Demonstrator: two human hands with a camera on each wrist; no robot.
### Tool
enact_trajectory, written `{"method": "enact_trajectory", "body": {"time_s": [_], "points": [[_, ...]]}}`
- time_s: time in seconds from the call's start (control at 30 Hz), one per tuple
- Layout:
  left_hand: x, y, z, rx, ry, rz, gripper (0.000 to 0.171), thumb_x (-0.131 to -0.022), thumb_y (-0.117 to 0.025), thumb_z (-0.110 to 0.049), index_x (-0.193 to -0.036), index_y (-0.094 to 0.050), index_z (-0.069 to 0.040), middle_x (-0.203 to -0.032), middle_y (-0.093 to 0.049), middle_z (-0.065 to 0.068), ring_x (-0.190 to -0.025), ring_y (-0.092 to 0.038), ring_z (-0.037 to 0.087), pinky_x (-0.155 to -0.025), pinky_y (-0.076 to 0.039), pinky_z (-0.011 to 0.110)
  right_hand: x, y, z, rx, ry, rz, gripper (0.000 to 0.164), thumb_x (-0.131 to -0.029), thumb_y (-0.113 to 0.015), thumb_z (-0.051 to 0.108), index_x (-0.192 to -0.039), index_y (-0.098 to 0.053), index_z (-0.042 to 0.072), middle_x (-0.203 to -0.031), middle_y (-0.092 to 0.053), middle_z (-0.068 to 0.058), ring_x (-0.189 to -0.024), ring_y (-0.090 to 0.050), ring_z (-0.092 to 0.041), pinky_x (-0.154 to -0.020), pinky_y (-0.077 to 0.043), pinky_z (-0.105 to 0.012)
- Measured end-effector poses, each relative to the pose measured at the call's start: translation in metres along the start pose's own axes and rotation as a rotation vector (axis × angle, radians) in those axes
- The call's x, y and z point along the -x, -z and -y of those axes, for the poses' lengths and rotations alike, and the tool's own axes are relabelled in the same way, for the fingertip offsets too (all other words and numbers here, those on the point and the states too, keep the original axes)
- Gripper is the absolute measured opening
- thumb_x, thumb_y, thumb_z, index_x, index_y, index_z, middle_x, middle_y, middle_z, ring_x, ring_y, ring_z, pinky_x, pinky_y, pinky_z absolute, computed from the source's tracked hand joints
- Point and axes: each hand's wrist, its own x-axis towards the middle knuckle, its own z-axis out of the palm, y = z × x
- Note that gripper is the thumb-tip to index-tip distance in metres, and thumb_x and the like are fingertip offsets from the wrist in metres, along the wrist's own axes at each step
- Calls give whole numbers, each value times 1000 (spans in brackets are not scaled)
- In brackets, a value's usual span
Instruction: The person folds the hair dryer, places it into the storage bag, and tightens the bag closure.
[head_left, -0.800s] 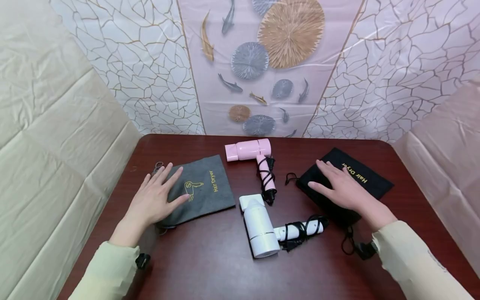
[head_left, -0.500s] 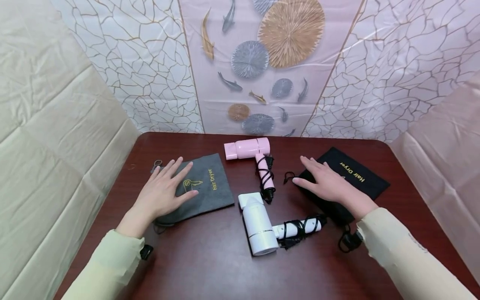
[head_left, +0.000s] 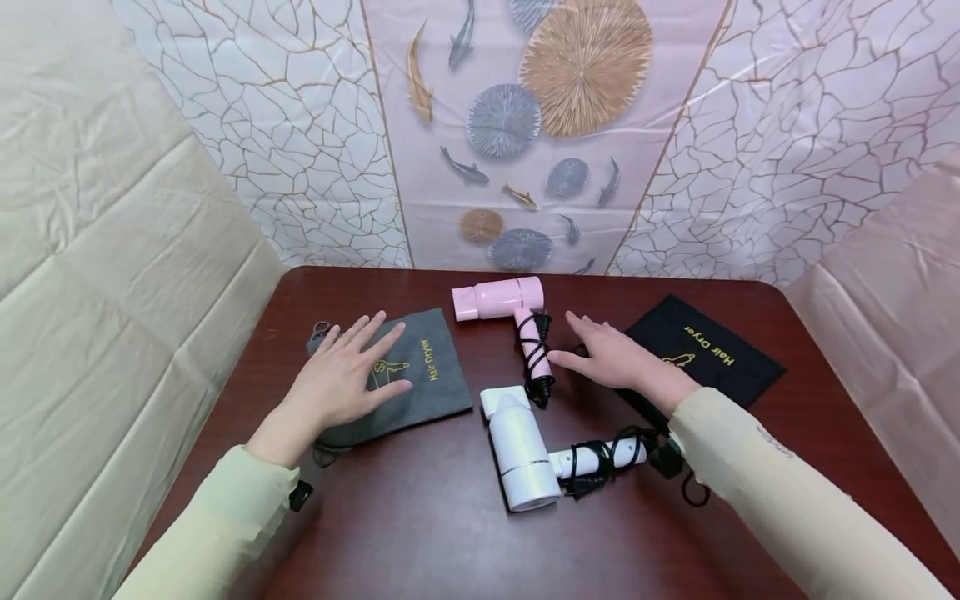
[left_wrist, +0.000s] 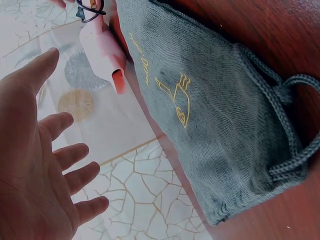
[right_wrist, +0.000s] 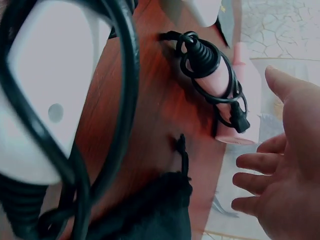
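Observation:
My left hand hovers with spread fingers over the grey drawstring pouch, which has yellow "Hair Dryer" lettering. The left wrist view shows that palm apart from the pouch. Between the pink hair dryer and the black drawstring pouch, my right hand is held out with straight fingers and nothing in it. In the right wrist view its fingertips lie near the pink dryer, apart from it. A white hair dryer lies nearer me, its black cord wound round the handle.
All of it lies on a dark red-brown table. A patterned cloth hangs behind the back edge. Pale quilted panels stand at both sides. The black pouch lies partly under my right forearm.
My right hand has moved left, from over the black pouch to beside the pink hair dryer's handle. My left hand has shifted slightly right over the grey pouch. The dryers and pouches stay put.

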Motion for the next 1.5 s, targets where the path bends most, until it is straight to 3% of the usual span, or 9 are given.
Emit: {"method": "enact_trajectory", "body": {"time_s": [0.17,0.73,1.13,1.5], "points": [[-3,-1,-6,-4,-22,-6,88,-99,-65,-63,-170,-33,-22,-177,-23,14,-161,-26,39,-128,-19,66,-11,-6,3,-87,22,3,97,-107,-58,55,-167,-16,-7,-170,-27,-31,-150,-43,-46,-121,-36,-63],[-4,-11,-17,25,-36,-4,88,-100,-65,-62,-171,-29,-23,-177,-21,13,-160,-29,40,-127,-21,67,-28,-24,10,-153,-4,-16,93,-108,-61,46,-166,-15,-11,-168,-32,-30,-155,-38,-41,-122,-38,-58],[-2,-16,-19,21,-46,-16,85,-101,-65,-61,-169,-34,-21,-176,-24,15,-159,-32,40,-127,-24,67,-41,-34,15,-101,-25,-42,110,-102,-67,53,-167,-5,-9,-167,-32,-33,-153,-40,-43,-123,-38,-56],[-5,-18,-22,6,-64,-14,85,-100,-65,-62,-169,-35,-22,-176,-25,14,-159,-32,40,-126,-25,67,-37,-26,-1,-62,-14,-3,108,-103,-69,49,-168,-4,-6,-165,-36,-33,-150,-44,-43,-121,-40,-57]]}}
